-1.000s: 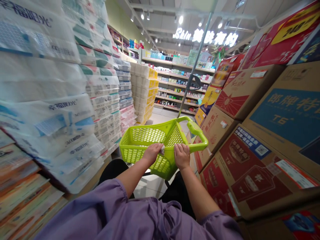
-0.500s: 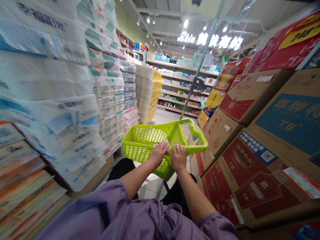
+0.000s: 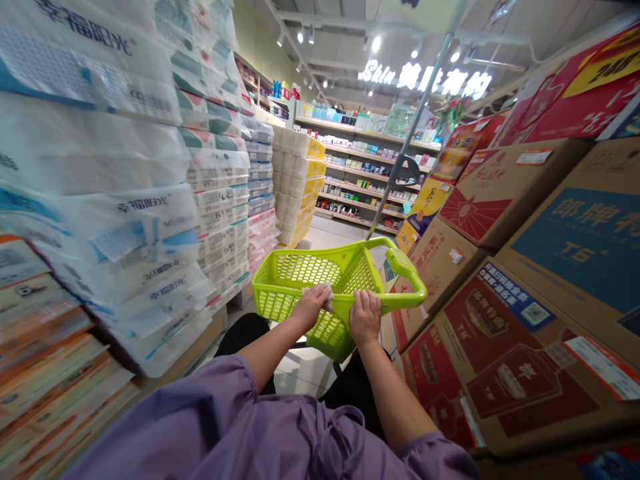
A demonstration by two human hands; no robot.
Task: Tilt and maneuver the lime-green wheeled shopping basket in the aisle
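A lime green plastic shopping basket (image 3: 293,277) tilts in front of me, its open mesh inside showing nothing in it. My left hand (image 3: 310,305) presses a small white cloth (image 3: 320,291) against the basket's near rim, fingers curled over it. My right hand (image 3: 365,317) grips the same rim just to the right. The basket's thick green handle (image 3: 407,270) sticks out to the right, toward the boxes.
Stacked packs of tissue paper (image 3: 125,167) form a wall on the left. Brown and red cardboard boxes (image 3: 500,280) are piled on the right. A narrow tiled aisle (image 3: 325,237) leads to product shelves (image 3: 360,180) at the back. A slanted metal pole (image 3: 410,140) rises behind the basket.
My left hand with the cloth has slid a little along the rim and back. The basket and both hands have shifted slightly right in view as my head moved.
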